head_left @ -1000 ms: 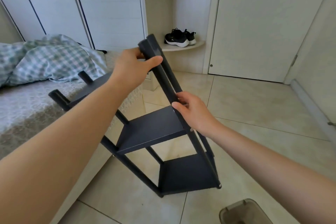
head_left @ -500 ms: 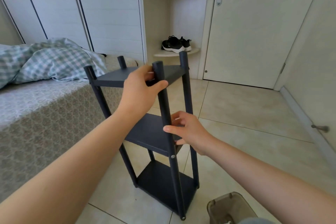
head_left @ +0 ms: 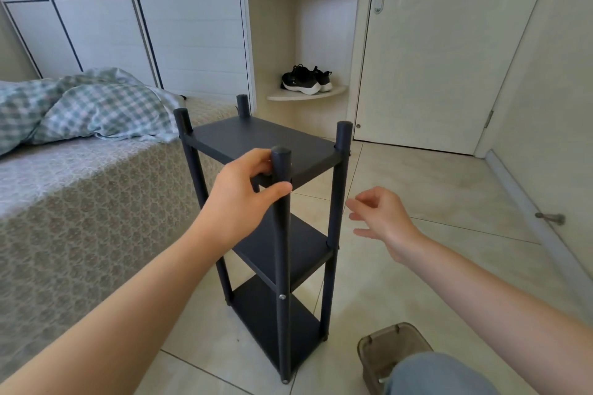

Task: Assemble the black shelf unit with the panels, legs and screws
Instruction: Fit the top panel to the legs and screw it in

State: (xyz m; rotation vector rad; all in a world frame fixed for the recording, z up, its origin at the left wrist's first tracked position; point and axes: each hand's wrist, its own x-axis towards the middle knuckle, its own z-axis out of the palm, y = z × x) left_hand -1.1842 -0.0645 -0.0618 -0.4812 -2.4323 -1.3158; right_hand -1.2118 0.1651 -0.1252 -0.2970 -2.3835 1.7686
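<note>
The black shelf unit (head_left: 266, 141) stands upright on the tiled floor (head_left: 449, 189), just beside the bed (head_left: 80, 202), with its long axis running 12 to 6 o'clock and three panels stacked between four legs. The near leg (head_left: 282, 266) faces the person. The left hand (head_left: 244, 196) grips it just under the top panel (head_left: 256, 138), thumb across the front, so this hand is the nearer one and steadies the unit. The right hand (head_left: 382, 218) hangs at 3 o'clock of that grip, apart from the frame, its fingers loosely spread and holding nothing.

One screw (head_left: 282, 297) shows on the near leg, but the fixings on the other legs cannot be made out. The left fingers behind the leg are hidden. At 5 o'clock a brown container (head_left: 394, 346) is partly covered by a knee (head_left: 439, 375), so its contents are unclear.
</note>
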